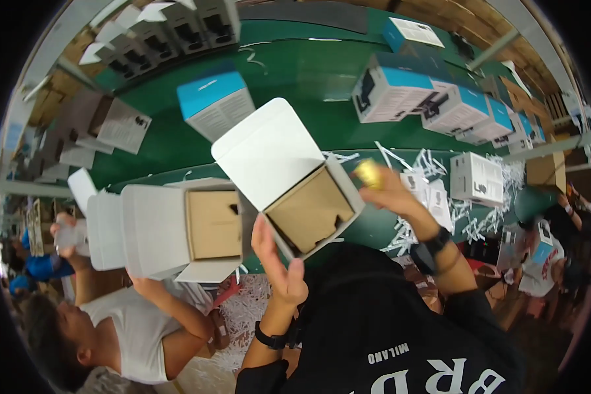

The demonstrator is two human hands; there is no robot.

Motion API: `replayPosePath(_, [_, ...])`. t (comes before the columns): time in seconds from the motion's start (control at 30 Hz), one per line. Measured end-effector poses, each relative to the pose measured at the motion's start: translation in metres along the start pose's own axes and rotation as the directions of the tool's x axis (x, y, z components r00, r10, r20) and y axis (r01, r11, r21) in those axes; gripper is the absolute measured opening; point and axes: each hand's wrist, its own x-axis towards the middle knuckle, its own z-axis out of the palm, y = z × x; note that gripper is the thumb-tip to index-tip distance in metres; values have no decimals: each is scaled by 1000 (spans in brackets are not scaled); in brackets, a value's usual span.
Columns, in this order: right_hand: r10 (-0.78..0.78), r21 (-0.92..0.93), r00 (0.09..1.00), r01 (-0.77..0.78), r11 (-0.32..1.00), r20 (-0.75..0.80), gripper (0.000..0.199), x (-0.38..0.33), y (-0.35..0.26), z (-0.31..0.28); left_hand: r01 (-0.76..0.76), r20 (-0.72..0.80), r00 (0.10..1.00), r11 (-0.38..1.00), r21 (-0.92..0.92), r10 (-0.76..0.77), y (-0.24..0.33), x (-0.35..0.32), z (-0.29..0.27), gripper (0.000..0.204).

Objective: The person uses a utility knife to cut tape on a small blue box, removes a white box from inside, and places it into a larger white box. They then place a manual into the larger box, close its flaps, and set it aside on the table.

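A white cardboard box [346,176] with its lid raised stands tilted before me, a brown cardboard insert [312,213] inside it. My left hand [279,266] lies against the box's near left side, fingers stretched out along the wall and thumb apart by the near corner. Just off the box's right side, my right hand [387,190] is closed on a small yellow object [368,173], blurred and perhaps a roll. Left of my box, a second open white box [154,226] with a similar brown insert sits by a co-worker's hand [144,284].
Blue-topped boxes stand on the green table [302,72], one [217,102] behind mine and several [394,88] at the right. Paper shreds [463,207] surround a white box [476,178] on the right. A co-worker [138,335] is close at my left.
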Motion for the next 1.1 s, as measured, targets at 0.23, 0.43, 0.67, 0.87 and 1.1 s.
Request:
replayPosePath(0.23, [-99,-330,993,117,937,71,66,-7,-2,34,-302,437,897,619,725,-74,36,29,38,89])
replayPosePath(0.43, [-215,-422,975,218,880,54,64,-7,-1,26,-446,526,848,459,768,-56,16,36,48,86])
replayPosePath(0.67, [-218,-360,934,314,878,283,24,5,-32,-6,-497,548,836,449,743,20,10,43,37,79])
replayPosePath(0.87, [-118,-408,918,280,869,380,23,25,-52,-18,-493,539,841,476,728,48,6,47,32,80])
replayPosePath(1.1, [367,-285,784,-251,925,501,23,50,-51,-14,-512,563,825,479,713,45,7,51,30,81])
